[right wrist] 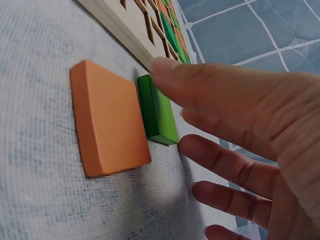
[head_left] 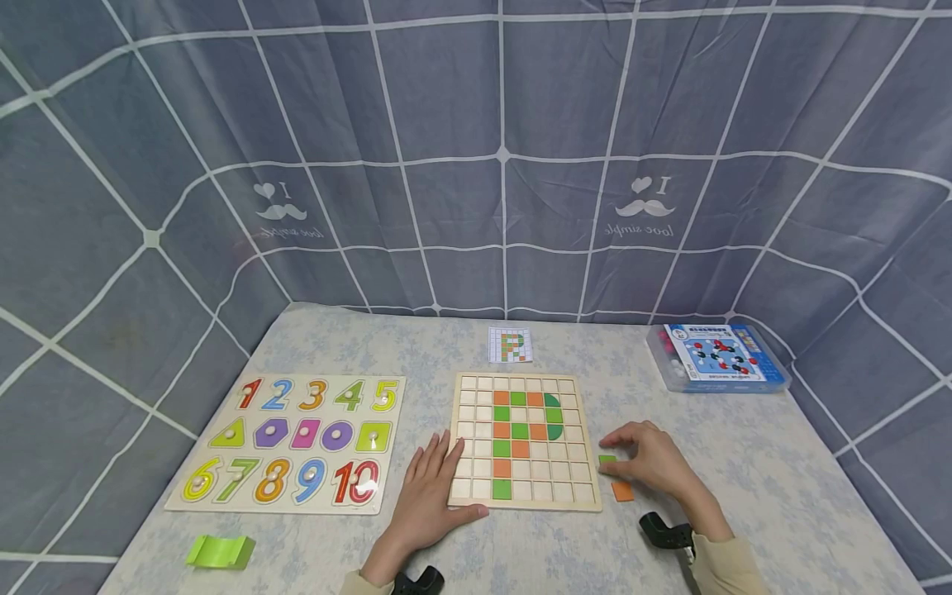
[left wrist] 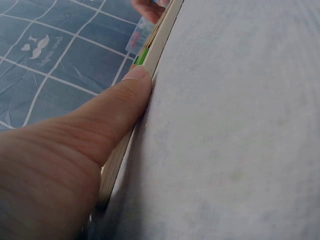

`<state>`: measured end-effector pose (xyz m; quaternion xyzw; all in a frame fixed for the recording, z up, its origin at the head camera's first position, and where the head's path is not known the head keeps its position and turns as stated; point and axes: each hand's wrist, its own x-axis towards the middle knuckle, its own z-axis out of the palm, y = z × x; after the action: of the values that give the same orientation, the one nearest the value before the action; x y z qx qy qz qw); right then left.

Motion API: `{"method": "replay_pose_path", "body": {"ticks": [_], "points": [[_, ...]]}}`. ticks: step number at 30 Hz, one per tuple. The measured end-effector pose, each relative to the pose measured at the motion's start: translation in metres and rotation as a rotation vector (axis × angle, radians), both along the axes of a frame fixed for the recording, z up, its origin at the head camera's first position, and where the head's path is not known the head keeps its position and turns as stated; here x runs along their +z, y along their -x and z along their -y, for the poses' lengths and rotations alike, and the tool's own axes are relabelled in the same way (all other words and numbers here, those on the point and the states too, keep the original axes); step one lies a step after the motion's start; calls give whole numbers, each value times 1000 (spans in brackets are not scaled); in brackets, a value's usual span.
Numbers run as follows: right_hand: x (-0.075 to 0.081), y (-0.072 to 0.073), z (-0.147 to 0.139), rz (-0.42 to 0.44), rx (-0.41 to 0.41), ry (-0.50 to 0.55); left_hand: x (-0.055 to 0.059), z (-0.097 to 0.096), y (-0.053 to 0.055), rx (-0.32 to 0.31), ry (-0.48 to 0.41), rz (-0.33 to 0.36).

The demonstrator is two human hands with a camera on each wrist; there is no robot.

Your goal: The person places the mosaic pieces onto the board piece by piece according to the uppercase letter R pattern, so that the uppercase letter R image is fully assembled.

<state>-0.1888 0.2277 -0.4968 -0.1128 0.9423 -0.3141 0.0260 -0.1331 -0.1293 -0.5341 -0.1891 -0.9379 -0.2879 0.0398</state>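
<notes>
A wooden grid board lies in the middle of the table. Orange, green and dark green rounded tiles fill some of its cells. My left hand, fingers straight, rests along the board's left edge; its thumb lies against the front edge. To the right of the board, my right hand hovers with thumb and fingers parted over a green square tile. The thumb overlaps the tile in the right wrist view; whether it touches is unclear. An orange square tile lies flat beside the green one.
A small pattern card lies behind the board. At left is a number and shape puzzle, with a bright green curved piece in front of it. A clear plastic box stands at the back right. Gridded cloth hangs behind the table.
</notes>
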Motion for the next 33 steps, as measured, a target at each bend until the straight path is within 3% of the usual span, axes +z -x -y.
{"method": "replay_pose_path", "body": {"ticks": [17,26,33], "points": [[0,0,-1,-14,31,-17,0,0,0,-2,-7,4],[0,0,0,22,25,-22,0,0,0,1,-1,4],[-1,-1,-1,88,51,46,0,0,0,5,2,4]]}}
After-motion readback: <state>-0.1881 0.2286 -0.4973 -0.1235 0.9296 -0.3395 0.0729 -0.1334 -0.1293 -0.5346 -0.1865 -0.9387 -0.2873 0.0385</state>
